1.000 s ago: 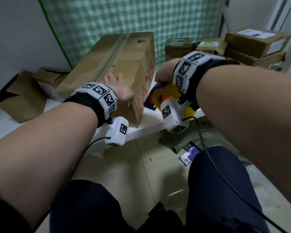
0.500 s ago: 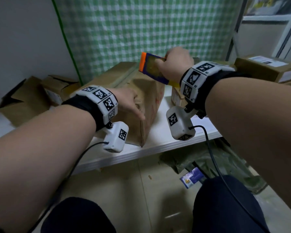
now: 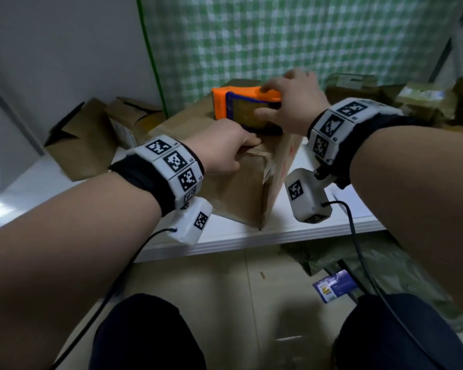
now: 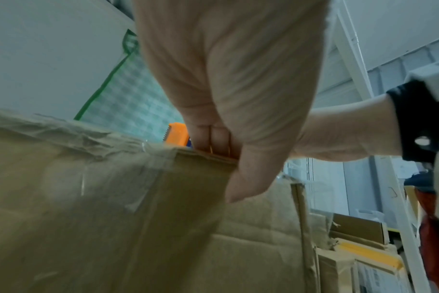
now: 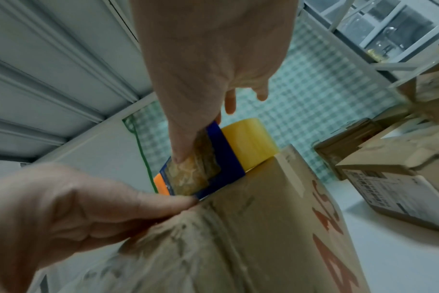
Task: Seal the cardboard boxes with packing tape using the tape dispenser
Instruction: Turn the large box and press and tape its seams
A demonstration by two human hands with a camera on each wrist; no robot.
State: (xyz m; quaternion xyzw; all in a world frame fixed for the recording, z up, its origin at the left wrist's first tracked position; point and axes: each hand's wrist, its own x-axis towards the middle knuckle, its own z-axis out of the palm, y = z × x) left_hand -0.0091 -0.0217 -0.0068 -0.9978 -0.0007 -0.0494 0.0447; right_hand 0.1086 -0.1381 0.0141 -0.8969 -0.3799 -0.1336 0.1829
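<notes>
A large brown cardboard box stands on the white table. The orange and blue tape dispenser sits on the box top near its front edge, with its yellow tape roll behind. My right hand grips the dispenser, thumb on its blue side. My left hand lies over the box's top front edge. Its fingers press flat on top just before the dispenser, and the thumb presses on the front face.
Smaller taped boxes stand at the back right of the table. Opened, flattened cartons lie at the left. A green checked curtain hangs behind. On the floor below lie a green bag and a blue packet, near my knees.
My right hand lifted the dispenser from beside the box and brought it down onto the box top. My left hand slid up to the box's top front edge.
</notes>
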